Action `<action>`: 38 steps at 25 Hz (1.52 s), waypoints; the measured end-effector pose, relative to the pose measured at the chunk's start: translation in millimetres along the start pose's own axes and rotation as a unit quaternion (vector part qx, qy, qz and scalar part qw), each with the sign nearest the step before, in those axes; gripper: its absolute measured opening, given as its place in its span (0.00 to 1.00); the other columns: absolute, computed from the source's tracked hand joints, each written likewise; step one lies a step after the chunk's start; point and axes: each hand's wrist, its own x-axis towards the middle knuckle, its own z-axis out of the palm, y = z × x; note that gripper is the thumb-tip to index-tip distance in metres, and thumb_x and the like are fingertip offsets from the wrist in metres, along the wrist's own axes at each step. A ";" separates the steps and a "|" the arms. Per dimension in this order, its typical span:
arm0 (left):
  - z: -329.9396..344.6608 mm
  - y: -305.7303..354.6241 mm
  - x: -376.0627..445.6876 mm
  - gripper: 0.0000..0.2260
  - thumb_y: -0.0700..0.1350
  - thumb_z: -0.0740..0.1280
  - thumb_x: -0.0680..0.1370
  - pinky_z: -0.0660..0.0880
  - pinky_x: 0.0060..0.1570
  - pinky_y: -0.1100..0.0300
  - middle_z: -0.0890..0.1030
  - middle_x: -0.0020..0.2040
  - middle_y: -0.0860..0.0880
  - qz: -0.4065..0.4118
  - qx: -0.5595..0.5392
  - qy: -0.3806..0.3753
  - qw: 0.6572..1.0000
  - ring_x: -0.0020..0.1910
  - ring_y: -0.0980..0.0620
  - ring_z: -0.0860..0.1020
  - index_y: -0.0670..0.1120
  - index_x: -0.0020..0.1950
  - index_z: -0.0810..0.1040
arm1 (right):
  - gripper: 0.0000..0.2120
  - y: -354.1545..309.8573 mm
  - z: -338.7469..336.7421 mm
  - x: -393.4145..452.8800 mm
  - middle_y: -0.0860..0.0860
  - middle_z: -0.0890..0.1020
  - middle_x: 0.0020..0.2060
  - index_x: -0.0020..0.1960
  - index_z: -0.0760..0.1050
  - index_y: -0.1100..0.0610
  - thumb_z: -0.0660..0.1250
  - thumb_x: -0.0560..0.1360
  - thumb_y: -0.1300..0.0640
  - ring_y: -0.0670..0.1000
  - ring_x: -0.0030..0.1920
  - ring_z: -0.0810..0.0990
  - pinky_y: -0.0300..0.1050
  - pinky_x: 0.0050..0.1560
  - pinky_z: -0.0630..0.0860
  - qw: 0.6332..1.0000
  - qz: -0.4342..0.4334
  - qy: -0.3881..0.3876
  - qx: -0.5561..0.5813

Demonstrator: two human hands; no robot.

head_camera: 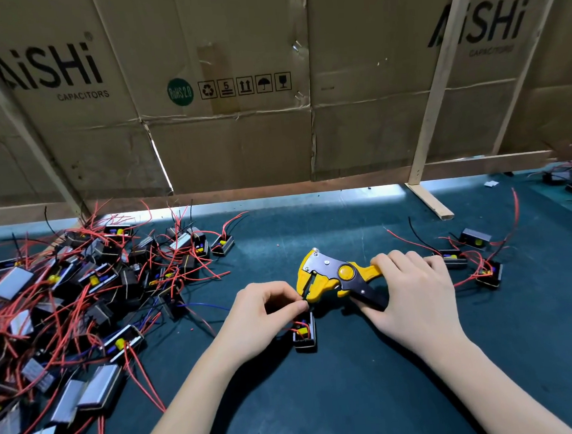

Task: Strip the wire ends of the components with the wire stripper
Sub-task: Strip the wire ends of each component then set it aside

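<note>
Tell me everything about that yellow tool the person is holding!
The wire stripper is yellow plastic with grey metal plates, small rivets and a round yellow knob at its middle. It lies nearly flat just above the dark green table, its jaws pointing left and its handles right. The right hand grips the handles. The left hand pinches a wire at the jaws, above a small black component.

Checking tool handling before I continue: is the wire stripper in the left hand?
No, the right hand grips the wire stripper by its handles, while the left hand pinches a wire at its head.
</note>
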 end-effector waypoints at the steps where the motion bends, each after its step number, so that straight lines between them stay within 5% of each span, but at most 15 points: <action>1: 0.0 0.5 -0.1 0.06 0.45 0.72 0.76 0.78 0.47 0.49 0.83 0.38 0.48 -0.001 0.001 0.001 1.000 0.36 0.55 0.80 0.47 0.39 0.83 | 0.23 -0.2 -0.6 0.2 0.49 0.75 0.33 0.41 0.75 0.56 0.63 0.68 0.35 0.57 0.35 0.74 0.51 0.40 0.68 1.000 -0.002 0.000 -0.002; 13: -0.9 1.1 -0.4 0.08 0.43 0.72 0.76 0.70 0.34 0.67 0.78 0.28 0.55 -0.003 -0.008 -0.002 1.000 0.26 0.60 0.74 0.48 0.36 0.81 | 0.24 0.3 -0.5 -0.4 0.50 0.70 0.22 0.28 0.68 0.56 0.82 0.56 0.45 0.57 0.21 0.67 0.43 0.28 0.63 0.999 0.001 0.034 -0.001; 19: 1.3 5.2 -3.0 0.07 0.44 0.72 0.76 0.72 0.35 0.63 0.77 0.27 0.56 0.020 0.050 0.017 0.998 0.27 0.60 0.73 0.48 0.38 0.80 | 0.23 5.5 1.5 0.7 0.51 0.77 0.39 0.47 0.77 0.56 0.71 0.66 0.37 0.59 0.41 0.76 0.52 0.45 0.66 0.998 0.041 0.054 -0.019; 22: 9.8 12.3 -5.6 0.05 0.38 0.69 0.78 0.77 0.42 0.62 0.83 0.38 0.55 0.037 -0.020 0.008 0.999 0.36 0.60 0.80 0.47 0.45 0.81 | 0.25 9.2 -0.2 2.7 0.51 0.79 0.40 0.50 0.78 0.56 0.70 0.66 0.36 0.59 0.42 0.77 0.52 0.46 0.65 0.993 0.093 0.076 0.018; 25: 24.9 25.8 -9.2 0.25 0.31 0.64 0.79 0.78 0.58 0.55 0.76 0.67 0.49 0.049 -0.237 -0.128 0.962 0.59 0.51 0.81 0.50 0.73 0.66 | 0.25 15.7 -4.2 5.4 0.51 0.79 0.40 0.50 0.77 0.57 0.66 0.67 0.36 0.59 0.42 0.77 0.53 0.47 0.66 0.986 0.132 0.088 0.046; 27: 27.4 29.6 -8.7 0.31 0.33 0.65 0.78 0.76 0.60 0.54 0.71 0.72 0.50 0.083 -0.212 -0.131 0.965 0.62 0.50 0.80 0.54 0.77 0.59 | 0.26 16.0 -8.0 7.8 0.51 0.79 0.40 0.50 0.77 0.57 0.64 0.69 0.35 0.60 0.43 0.77 0.53 0.47 0.67 0.980 0.159 0.097 0.068; 30: 2.6 32.0 -7.0 0.20 0.33 0.67 0.76 0.75 0.52 0.61 0.81 0.59 0.53 0.161 -0.015 0.046 0.986 0.52 0.54 0.81 0.47 0.67 0.74 | 0.25 14.1 -12.2 8.9 0.50 0.79 0.41 0.50 0.77 0.56 0.65 0.69 0.35 0.58 0.44 0.78 0.53 0.48 0.68 0.975 0.163 0.113 0.105; 33: -44.5 23.1 -8.6 0.08 0.37 0.67 0.77 0.73 0.48 0.57 0.81 0.47 0.52 0.171 0.168 0.326 0.914 0.43 0.53 0.77 0.46 0.55 0.79 | 0.20 11.7 -18.4 10.3 0.44 0.81 0.40 0.48 0.76 0.50 0.71 0.68 0.35 0.50 0.43 0.80 0.53 0.47 0.73 0.955 0.137 0.043 0.259; 35: -75.9 14.3 -13.2 0.03 0.46 0.68 0.77 0.72 0.43 0.54 0.79 0.42 0.51 0.064 0.224 0.445 0.865 0.42 0.48 0.77 0.48 0.48 0.77 | 0.18 7.2 -19.4 8.6 0.43 0.82 0.39 0.46 0.76 0.46 0.73 0.66 0.35 0.47 0.42 0.80 0.46 0.46 0.75 0.920 0.116 -0.056 0.370; 38: -100.9 -6.6 -19.0 0.17 0.60 0.72 0.71 0.73 0.43 0.52 0.78 0.40 0.50 -0.152 0.252 0.395 0.870 0.43 0.44 0.77 0.49 0.44 0.73 | 0.17 5.2 -13.6 5.0 0.40 0.81 0.38 0.43 0.75 0.44 0.73 0.64 0.34 0.43 0.41 0.79 0.37 0.42 0.73 0.925 0.117 -0.145 0.331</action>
